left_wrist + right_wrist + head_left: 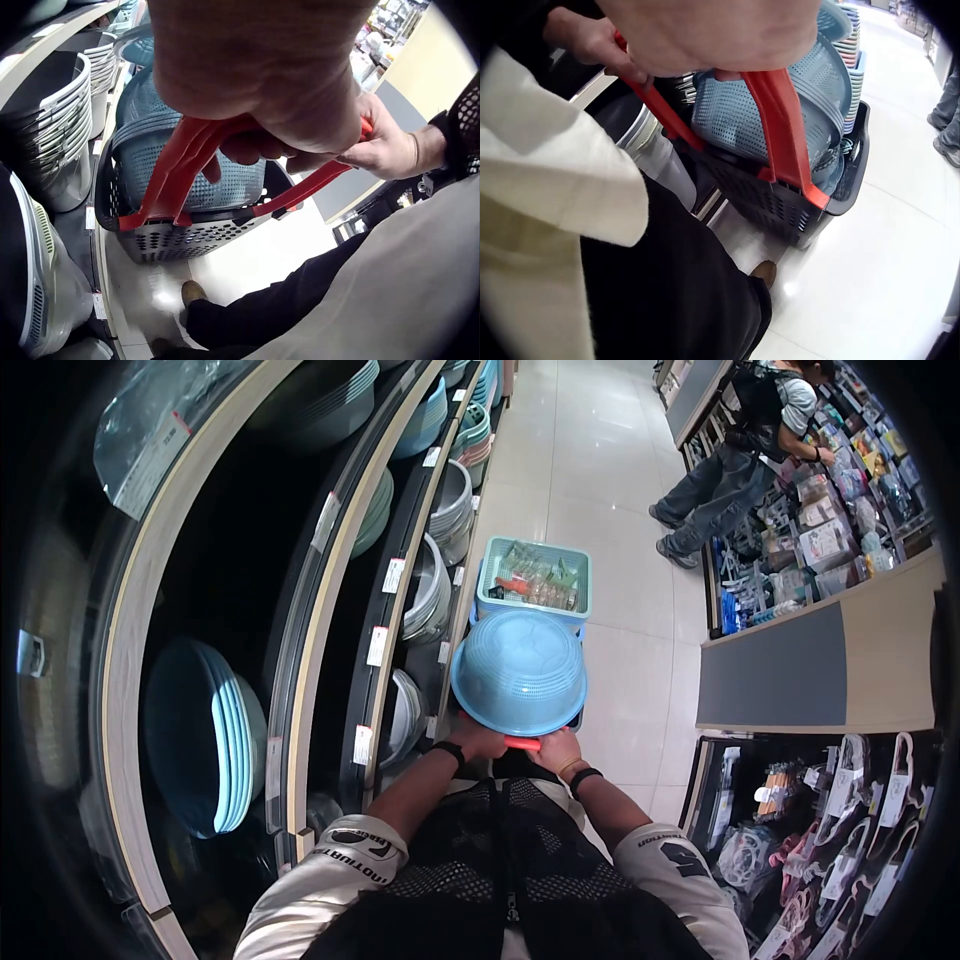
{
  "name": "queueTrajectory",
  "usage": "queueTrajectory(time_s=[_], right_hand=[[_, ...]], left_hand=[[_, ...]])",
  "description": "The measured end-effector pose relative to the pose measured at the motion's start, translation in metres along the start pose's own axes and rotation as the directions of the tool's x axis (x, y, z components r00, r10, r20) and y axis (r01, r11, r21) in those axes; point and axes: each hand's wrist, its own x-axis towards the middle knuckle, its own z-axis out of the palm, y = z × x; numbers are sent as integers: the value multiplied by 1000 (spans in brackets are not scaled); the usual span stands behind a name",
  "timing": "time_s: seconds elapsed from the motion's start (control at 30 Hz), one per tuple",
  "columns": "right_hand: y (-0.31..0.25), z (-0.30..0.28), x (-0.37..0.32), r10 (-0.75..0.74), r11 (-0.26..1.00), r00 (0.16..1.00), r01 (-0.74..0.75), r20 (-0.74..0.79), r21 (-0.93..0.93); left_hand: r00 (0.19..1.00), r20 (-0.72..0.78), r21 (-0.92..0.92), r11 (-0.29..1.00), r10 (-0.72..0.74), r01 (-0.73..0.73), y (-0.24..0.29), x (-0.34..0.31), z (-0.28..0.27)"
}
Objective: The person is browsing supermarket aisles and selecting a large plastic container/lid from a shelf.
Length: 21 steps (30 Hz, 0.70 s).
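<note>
We've got left hand (pixel 482 740) and right hand (pixel 557 750) gripping red handles (pixel 165 176) — fingers (pixel 244 152) curled round them — on a black basket (pixel 180 241) holding blue colanders (pixel 520 675).

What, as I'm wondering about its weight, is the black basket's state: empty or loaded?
Loaded: both wrist views show blue perforated bowls inside the black basket, rising above its rim.

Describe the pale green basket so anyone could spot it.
Beside the tall shelves, find the black basket whose red handles both hands grip. Past the round blue colanders sits the pale green basket; its rectangular shape and packaged contents set it apart.
</note>
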Motion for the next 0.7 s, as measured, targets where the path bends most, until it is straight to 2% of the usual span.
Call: queueTrajectory(time_s=[0.17,0.3,0.47,0.53,0.7], right_hand=[[11,-5,17,-26,999,1000,26,6,-40],[13,-18,31,5,1000,999,-5,40,-7],[20,-22,49,4,1000,1000,-4,30,21],[23,-23,56,4,1000,1000,-5,18,24],[33,-23,71,2,1000,1000,-2,21,8]], left_hand=[[1000,16,4,1000,-19,18,13,11,-32],[999,-52,1,1000,-3,3,36,13,-71],[996,-84,-59,998,31,-36,35,26,-88],[999,-33,-97,995,-23,20,37,31,-99],[999,-37,-42,999,4,-5,23,48,-97]])
